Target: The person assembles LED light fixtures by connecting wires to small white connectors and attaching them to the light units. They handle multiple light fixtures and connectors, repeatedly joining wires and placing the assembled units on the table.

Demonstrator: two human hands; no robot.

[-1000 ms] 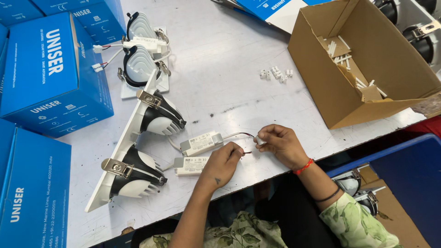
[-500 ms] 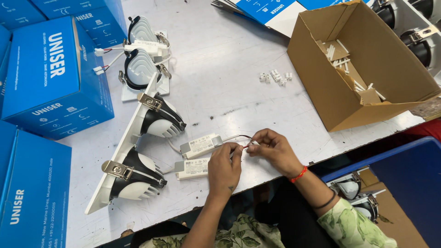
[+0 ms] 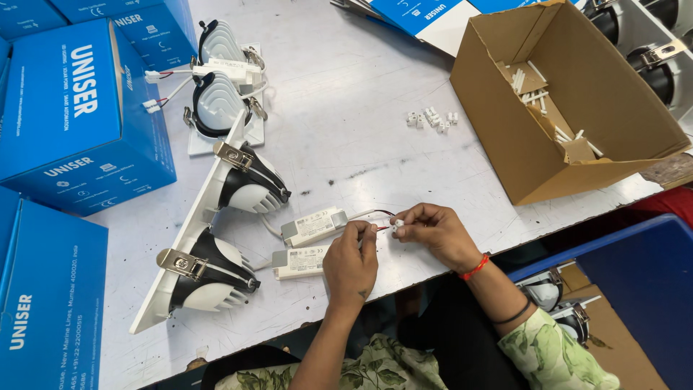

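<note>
My left hand [image 3: 351, 263] pinches the thin red and black wires [image 3: 380, 213] that run from a small white driver box [image 3: 312, 226]. My right hand [image 3: 435, 231] holds a small white connector [image 3: 398, 224] at the wire ends, fingertips of both hands almost touching. A second white driver box [image 3: 301, 261] lies just left of my left hand. Both boxes are wired to a twin downlight fitting [image 3: 211, 249] with black and white lamp heads, tilted on its white frame.
Another twin downlight fitting [image 3: 220, 94] lies farther back. Blue cartons [image 3: 68, 115] stand along the left. An open brown cardboard box [image 3: 570, 101] with white parts sits at right. Several loose white connectors [image 3: 432, 119] lie on the white table [image 3: 346, 137].
My left hand has moved up and right along the wires, closing in on my right hand at the connector. The right hand stays in about the same place.
</note>
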